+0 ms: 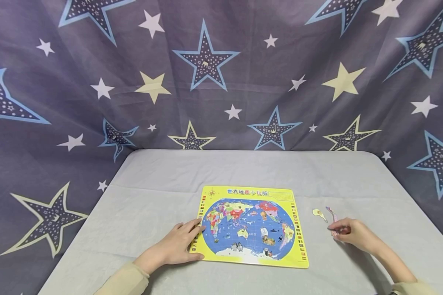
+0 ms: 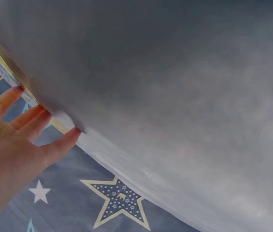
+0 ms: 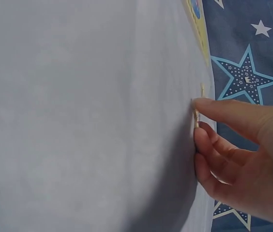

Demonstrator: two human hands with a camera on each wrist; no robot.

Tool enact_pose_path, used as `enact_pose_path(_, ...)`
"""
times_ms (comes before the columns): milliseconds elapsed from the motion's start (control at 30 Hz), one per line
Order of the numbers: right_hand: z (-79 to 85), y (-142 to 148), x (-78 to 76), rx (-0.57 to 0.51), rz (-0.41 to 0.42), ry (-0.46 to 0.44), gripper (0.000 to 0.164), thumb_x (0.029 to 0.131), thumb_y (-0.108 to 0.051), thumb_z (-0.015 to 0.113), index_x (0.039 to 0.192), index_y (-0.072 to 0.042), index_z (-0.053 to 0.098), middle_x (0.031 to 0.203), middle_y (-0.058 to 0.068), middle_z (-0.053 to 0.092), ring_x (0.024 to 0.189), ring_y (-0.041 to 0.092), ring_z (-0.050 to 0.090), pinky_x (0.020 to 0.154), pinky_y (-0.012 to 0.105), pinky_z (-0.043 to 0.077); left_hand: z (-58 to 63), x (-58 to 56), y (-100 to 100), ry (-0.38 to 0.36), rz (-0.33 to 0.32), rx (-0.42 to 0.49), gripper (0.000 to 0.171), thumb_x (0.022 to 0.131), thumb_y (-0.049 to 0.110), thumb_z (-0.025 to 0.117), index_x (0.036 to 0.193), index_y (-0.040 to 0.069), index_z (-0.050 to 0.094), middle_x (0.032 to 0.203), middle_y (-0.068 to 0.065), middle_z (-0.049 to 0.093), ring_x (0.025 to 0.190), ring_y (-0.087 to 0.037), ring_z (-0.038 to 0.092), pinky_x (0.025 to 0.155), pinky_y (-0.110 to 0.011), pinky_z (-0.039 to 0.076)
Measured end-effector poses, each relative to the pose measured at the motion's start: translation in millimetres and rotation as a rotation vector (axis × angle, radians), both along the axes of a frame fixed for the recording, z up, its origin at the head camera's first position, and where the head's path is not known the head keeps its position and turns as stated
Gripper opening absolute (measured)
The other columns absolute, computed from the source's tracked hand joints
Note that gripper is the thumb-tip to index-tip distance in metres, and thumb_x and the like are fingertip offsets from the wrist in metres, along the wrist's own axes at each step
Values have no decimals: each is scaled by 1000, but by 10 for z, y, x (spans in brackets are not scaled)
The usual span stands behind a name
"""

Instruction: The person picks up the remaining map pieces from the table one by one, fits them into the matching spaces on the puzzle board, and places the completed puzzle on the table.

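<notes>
Left hand (image 1: 179,245): fingers spread, gripping nothing, tips against left edge of board (image 1: 252,244), probably steadying it. Right hand (image 1: 358,237): thumb and fingertips nearly together, pinching pink piece (image 1: 331,211) near end, likely because thin. Pale piece (image 1: 318,212) just beyond, left of those fingertips.

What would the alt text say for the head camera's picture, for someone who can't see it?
A left hand touches a colorful world map board on a gray-covered table, while the right hand pinches a thin purplish piece beside a small pale-yellow piece. Star-patterned fabric hangs behind.
</notes>
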State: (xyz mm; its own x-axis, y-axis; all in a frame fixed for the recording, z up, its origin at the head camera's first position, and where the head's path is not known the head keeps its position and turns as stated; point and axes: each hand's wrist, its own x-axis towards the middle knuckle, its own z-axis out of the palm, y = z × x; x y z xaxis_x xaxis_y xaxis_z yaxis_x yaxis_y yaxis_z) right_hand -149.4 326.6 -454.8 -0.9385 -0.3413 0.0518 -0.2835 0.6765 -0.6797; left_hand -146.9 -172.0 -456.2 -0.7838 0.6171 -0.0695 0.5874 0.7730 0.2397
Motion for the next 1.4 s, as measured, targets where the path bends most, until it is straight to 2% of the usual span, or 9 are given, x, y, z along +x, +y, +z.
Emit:
enact_pose_path(433, -27, 0, -12, 30, -62, -24, 18, 72, -3, 70, 87, 5, 66, 75, 2, 55, 60, -4, 39, 49, 18, 40, 3, 13, 2, 14, 4, -10, 78, 76, 61, 51, 131, 6, 42, 138, -15, 31, 126, -26, 32, 95, -50, 29)
enact_pose_path(600, -26, 0, -16, 31, -80, -44, 16, 71, -3, 70, 85, 4, 67, 73, 3, 57, 59, -4, 39, 49, 18, 40, 2, 17, 7, 5, 17, -27, 79, 76, 62, 51, 132, 8, 40, 140, -14, 29, 127, -25, 30, 97, -49, 28)
enact_pose_path(1033, -25, -13, -30, 19, -98, -82, 13, 72, -4, 69, 83, 4, 67, 67, -2, 54, 58, -3, 41, 50, 19, 39, -28, 11, 9, 9, 23, -23, 79, 77, 63, 48, 133, 8, 39, 140, -13, 29, 127, -25, 29, 97, -49, 26)
enact_pose_path(1400, -41, -19, -31, 1, -76, -32, 10, 70, 2, 68, 80, 4, 66, 65, -3, 54, 57, -5, 41, 48, 18, 40, -38, 11, 7, -6, 24, -26, 80, 78, 66, 45, 134, 10, 38, 140, -13, 28, 128, -24, 28, 97, -50, 26)
